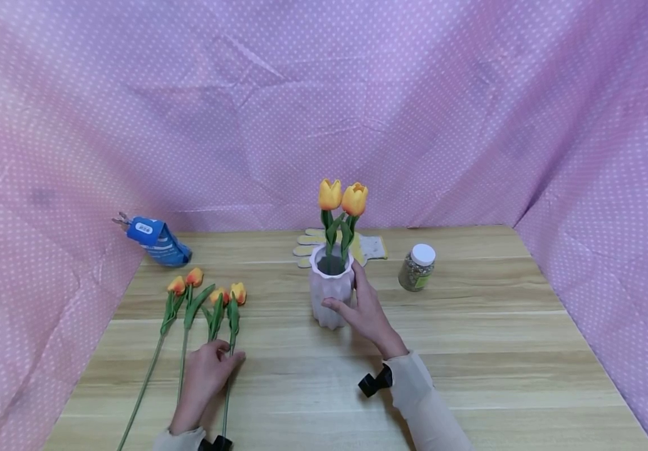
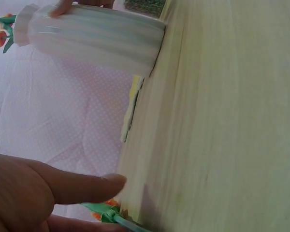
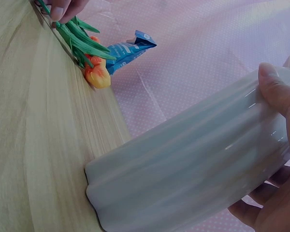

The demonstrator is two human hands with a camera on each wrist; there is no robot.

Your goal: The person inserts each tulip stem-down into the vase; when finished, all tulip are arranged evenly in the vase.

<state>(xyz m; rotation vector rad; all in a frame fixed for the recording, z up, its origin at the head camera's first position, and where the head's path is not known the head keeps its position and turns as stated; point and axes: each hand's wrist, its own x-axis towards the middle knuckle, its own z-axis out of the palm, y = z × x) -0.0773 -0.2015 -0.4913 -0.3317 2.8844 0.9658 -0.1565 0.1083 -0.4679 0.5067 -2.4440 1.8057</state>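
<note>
My right hand (image 1: 366,310) grips a pale ribbed vase (image 1: 325,300) from its right side, the thumb on the near face and the fingers round the back. The vase stands upright on the table and holds two yellow-orange tulips (image 1: 342,197). At the left, my left hand (image 1: 207,374) is low over the stems of several orange tulips (image 1: 234,313) lying on the wood. Its thumb (image 2: 94,188) is straight in the left wrist view, with a gap between it and the finger below. The rightmost stem passes at its fingertips; part of the other stems is hidden under the hand.
A lidded jar (image 1: 417,269) of small grains stands right of the vase. Behind the vase lies a yellow and white glove (image 1: 373,247). A blue packet (image 1: 160,241) sits at the table's back left corner. Pink dotted cloth (image 1: 245,125) hangs around the wooden table (image 1: 487,338).
</note>
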